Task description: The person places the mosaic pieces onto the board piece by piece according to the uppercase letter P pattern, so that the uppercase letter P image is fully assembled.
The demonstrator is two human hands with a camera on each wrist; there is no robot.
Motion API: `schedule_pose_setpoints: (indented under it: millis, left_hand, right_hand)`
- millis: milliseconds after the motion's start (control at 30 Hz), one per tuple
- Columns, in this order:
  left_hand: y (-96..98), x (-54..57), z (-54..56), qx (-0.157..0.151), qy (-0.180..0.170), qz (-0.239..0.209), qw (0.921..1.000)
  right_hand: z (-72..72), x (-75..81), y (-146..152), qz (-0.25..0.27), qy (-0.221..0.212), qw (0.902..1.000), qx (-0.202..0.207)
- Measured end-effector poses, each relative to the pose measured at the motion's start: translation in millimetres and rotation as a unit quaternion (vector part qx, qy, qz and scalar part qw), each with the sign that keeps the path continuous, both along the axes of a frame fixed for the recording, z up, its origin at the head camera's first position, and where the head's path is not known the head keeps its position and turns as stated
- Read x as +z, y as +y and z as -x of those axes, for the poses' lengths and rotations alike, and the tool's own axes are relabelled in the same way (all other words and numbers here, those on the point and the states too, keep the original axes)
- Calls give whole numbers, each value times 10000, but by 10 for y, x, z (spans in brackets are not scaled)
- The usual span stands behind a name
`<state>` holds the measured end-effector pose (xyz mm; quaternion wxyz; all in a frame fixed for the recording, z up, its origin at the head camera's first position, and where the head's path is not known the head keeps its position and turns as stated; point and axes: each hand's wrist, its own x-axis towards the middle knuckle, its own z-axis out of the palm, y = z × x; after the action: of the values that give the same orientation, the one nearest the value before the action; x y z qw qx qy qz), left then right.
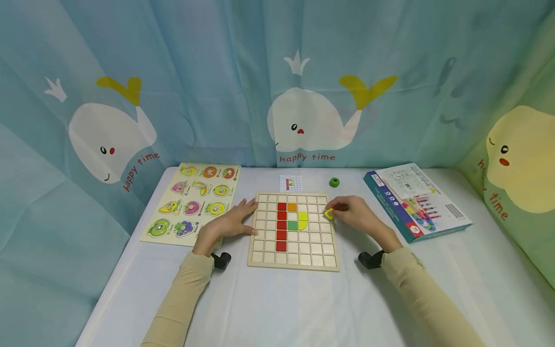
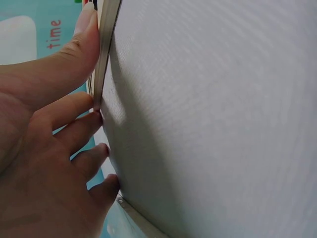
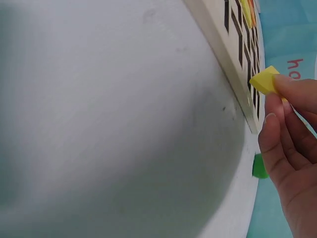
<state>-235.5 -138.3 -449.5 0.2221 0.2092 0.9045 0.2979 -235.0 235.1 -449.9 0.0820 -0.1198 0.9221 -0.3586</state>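
A wooden grid board (image 1: 264, 258) lies on the white table, its squares framed by thin ridges. Several red tiles (image 1: 281, 225) form a column on it. To their right sit an orange tile (image 1: 292, 207), a green tile (image 1: 293, 225), a yellow square (image 1: 302, 216) and a yellow rounded piece (image 1: 302, 225). My left hand (image 1: 227, 221) rests against the board's left edge, thumb and fingers spread. Between thumb and fingertips, my right hand (image 1: 357, 212) pinches a yellow tile (image 3: 264, 80) just over the board's right edge.
Behind the board lies a small pattern card (image 1: 284, 183) with a similar coloured figure. A green bead (image 1: 334, 182) is to its right. The fruit puzzle board (image 1: 173, 194) lies at left, and a flat printed box (image 1: 396, 212) at right. A whale-print curtain (image 1: 217, 96) hangs behind.
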Motion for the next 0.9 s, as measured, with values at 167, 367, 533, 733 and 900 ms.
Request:
schedule_pose_setpoints:
  millis: [167, 367, 533, 733, 900]
  left_hand:
    - [-5, -9, 8, -21, 13, -3, 10000]
    - [-4, -26, 22, -31, -3, -25, 10000]
    - [-4, -28, 21, -14, -26, -26, 10000]
    - [-10, -44, 33, -46, 5, -1, 10000]
    - [-13, -51, 39, -84, 34, 36, 10000]
  right_hand:
    - [76, -2, -107, 132, -31, 9999, -54]
    - [141, 8, -215, 119, 9, 9999, 25]
    - [203, 8, -306, 101, -47, 9999, 28]
    - [286, -20, -427, 78, 97, 9998, 130]
    - [348, -21, -516, 79, 183, 9995, 265]
